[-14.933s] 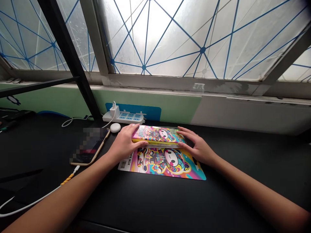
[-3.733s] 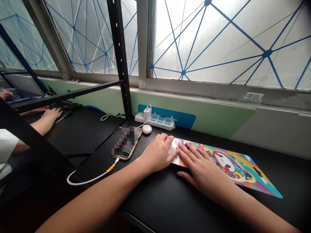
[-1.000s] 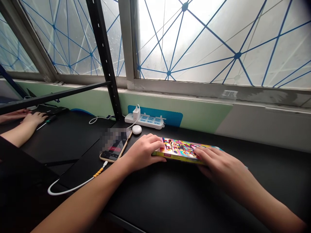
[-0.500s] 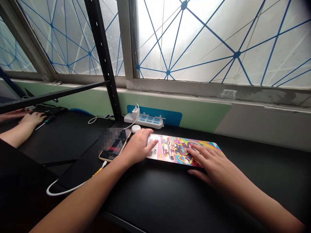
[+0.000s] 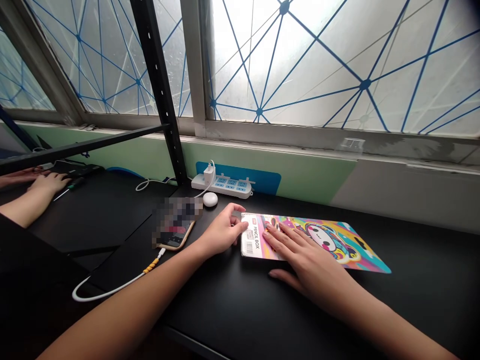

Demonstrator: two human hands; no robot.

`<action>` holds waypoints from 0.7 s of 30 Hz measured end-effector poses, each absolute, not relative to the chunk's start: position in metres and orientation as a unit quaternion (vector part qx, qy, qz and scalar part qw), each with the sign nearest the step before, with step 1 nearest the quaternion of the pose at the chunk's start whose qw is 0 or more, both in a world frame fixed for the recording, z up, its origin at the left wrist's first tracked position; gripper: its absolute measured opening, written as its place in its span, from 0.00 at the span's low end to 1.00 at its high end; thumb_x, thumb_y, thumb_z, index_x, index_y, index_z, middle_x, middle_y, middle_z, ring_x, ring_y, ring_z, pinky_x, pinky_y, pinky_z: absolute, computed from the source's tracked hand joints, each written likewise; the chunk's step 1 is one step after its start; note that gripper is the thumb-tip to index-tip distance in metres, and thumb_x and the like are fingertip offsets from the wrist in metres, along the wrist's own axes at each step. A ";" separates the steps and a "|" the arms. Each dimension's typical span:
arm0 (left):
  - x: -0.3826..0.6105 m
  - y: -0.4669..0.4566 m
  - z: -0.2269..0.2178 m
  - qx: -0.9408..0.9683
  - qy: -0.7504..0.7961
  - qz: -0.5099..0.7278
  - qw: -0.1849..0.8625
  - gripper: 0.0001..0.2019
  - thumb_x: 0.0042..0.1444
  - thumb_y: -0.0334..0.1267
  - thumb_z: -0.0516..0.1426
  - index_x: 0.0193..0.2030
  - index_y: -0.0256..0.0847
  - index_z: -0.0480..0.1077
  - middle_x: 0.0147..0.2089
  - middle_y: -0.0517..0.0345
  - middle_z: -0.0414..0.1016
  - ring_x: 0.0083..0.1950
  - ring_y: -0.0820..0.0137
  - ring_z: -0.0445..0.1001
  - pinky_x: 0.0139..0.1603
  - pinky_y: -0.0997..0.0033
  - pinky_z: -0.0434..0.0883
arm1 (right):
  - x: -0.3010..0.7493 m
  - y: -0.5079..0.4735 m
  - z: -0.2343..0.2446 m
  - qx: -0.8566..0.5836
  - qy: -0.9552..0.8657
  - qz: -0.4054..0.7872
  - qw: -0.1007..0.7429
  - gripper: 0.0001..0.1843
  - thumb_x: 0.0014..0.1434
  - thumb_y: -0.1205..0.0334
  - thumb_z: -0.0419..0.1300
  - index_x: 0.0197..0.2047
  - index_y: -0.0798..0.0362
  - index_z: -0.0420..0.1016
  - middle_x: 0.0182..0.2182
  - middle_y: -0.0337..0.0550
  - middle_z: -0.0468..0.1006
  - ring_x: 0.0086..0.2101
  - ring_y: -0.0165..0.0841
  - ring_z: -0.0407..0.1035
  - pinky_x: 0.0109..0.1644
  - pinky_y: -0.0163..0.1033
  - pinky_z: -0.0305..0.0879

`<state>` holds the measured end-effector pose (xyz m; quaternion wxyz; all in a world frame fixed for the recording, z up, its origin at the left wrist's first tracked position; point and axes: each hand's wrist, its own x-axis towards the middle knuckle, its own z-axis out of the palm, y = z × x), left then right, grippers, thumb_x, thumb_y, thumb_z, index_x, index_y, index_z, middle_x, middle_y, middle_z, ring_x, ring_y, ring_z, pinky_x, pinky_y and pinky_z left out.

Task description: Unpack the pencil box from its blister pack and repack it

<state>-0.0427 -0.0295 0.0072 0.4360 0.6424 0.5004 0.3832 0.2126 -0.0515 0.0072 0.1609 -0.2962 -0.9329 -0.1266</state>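
A flat, colourful pencil box (image 5: 326,237) lies on the black tabletop, its white label end to the left and a cartoon face printed on the lid. At that label end, my left hand (image 5: 225,227) has its fingers curled, with thumb and forefinger at the box's edge. My right hand (image 5: 303,255) lies flat across the lid's left-middle part, fingers stretched out and thumb off the near side. Part of the print is hidden under it.
Left of my hand lies a phone (image 5: 180,237) with a white charging cable (image 5: 108,295). Behind are a round white case (image 5: 210,199) and a power strip (image 5: 225,187). A black metal rack post (image 5: 161,95) rises at the back. Another person's hand (image 5: 48,185) rests at far left near a screwdriver (image 5: 69,187).
The pencil box has shifted right and slightly towards me. My left hand has gone from lying over its end to its left edge. My right hand has moved left along the lid.
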 end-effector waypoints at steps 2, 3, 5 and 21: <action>-0.046 -0.027 0.007 0.647 0.511 0.382 0.418 0.11 0.65 0.41 0.55 0.52 0.43 0.62 0.27 0.68 0.68 0.23 0.72 0.70 0.24 0.73 0.66 | 0.226 -0.048 0.009 -0.305 -0.931 -0.120 0.163 0.36 0.66 0.50 0.62 0.73 0.50 0.61 0.69 0.52 0.66 0.66 0.54 0.63 0.63 0.62 0.69; -0.049 -0.026 0.008 0.650 0.518 0.382 0.405 0.10 0.65 0.41 0.54 0.51 0.43 0.62 0.28 0.67 0.68 0.25 0.72 0.70 0.25 0.73 0.66 | 0.235 -0.046 0.011 -0.313 -0.928 -0.120 0.161 0.34 0.67 0.49 0.61 0.72 0.50 0.64 0.68 0.52 0.67 0.65 0.54 0.64 0.62 0.62 0.70; -0.058 -0.026 0.011 0.658 0.536 0.380 0.368 0.09 0.66 0.40 0.53 0.51 0.43 0.61 0.29 0.66 0.69 0.28 0.71 0.72 0.27 0.73 0.66 | 0.254 -0.040 0.014 -0.328 -0.924 -0.122 0.154 0.30 0.67 0.47 0.60 0.68 0.51 0.70 0.64 0.52 0.73 0.62 0.53 0.69 0.60 0.60 0.73; -0.046 -0.039 0.028 0.773 0.549 0.302 0.095 0.17 0.68 0.38 0.53 0.60 0.37 0.71 0.72 0.40 0.61 0.73 0.53 0.59 0.74 0.51 0.57 | 0.237 -0.047 -0.002 -0.347 -0.922 -0.115 0.130 0.42 0.66 0.46 0.61 0.76 0.51 0.52 0.72 0.55 0.61 0.70 0.54 0.52 0.67 0.64 0.62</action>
